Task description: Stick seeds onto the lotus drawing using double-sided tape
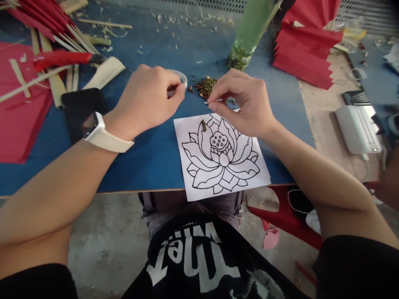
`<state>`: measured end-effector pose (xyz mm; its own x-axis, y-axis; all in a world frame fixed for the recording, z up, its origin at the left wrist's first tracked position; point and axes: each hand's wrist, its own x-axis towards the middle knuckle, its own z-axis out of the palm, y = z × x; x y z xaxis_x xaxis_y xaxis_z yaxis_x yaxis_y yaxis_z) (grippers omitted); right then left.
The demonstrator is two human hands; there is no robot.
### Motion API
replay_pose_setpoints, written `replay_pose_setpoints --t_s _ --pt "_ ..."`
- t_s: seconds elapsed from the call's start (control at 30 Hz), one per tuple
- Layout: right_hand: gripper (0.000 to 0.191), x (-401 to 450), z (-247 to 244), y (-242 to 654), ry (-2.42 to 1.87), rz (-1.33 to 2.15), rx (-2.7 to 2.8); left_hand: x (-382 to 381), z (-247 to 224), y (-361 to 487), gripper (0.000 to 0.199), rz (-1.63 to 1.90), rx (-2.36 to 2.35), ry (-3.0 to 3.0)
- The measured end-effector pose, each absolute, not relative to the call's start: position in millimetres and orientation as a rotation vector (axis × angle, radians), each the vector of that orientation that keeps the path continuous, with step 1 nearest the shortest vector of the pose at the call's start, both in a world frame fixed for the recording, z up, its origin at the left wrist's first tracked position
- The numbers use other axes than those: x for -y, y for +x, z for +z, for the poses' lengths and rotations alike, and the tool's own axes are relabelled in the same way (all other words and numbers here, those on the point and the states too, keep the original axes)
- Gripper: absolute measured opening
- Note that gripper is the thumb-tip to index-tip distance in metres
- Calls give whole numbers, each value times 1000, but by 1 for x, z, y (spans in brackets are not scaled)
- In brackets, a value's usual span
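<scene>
Blue table surface (pixel 146 162) is lying beneath both hands, its front edge running just before the person's lap. A white sheet (pixel 224 160) with a black-line lotus drawing is resting near the middle of that edge, its lower part projecting past it. A small brown-green scrap (pixel 204 125) is lying on an upper left petal.

The right hand (pixel 245 97) is hovering at the sheet's top edge and hiding part of it. Its thumb and forefinger are almost meeting, pinching a small pale sliver (pixel 214 101). The left hand (pixel 152 95) is holding a transparent round-rimmed item (pixel 182 78), its fingers curling inward around it; the item's full shape is hidden. A seed pile (pixel 204 87) is sitting between the hands, beyond the sheet, some seeds straying beside the right fingers.

Blue surface is showing between the left forearm and the sheet's left edge, and again between the right forearm and the table's right side. Room is narrower elsewhere: a green translucent container (pixel 246 37) is standing just beyond the right hand, red pleated paper (pixel 307 54) is occupying the far right, and a black phone (pixel 83 110) is lying beside the left wrist, near wood strips (pixel 56 81).
</scene>
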<state>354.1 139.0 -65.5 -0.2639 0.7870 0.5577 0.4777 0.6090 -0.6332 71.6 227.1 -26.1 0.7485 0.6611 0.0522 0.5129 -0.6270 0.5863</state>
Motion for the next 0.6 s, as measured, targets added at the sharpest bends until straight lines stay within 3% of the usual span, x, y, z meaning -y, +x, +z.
replay_pose_setpoints --t_s 0.1,0.23,0.4,0.53,0.6 --pt "13 -142 -68 357 -1031 521 1874 -230 -33 67 56 318 -1107 2651" --pt "15 -150 -81 359 -1054 585 1826 -229 -38 68 40 372 -1193 2699" --pt "40 -158 -89 361 -985 674 1764 -210 -31 81 24 611 -907 2450" --pt "41 -156 -86 359 -1034 772 1744 -201 -35 92 39 579 -742 2154" --pt "51 -159 -88 359 -994 815 1729 -201 -39 94 45 550 -709 2097"
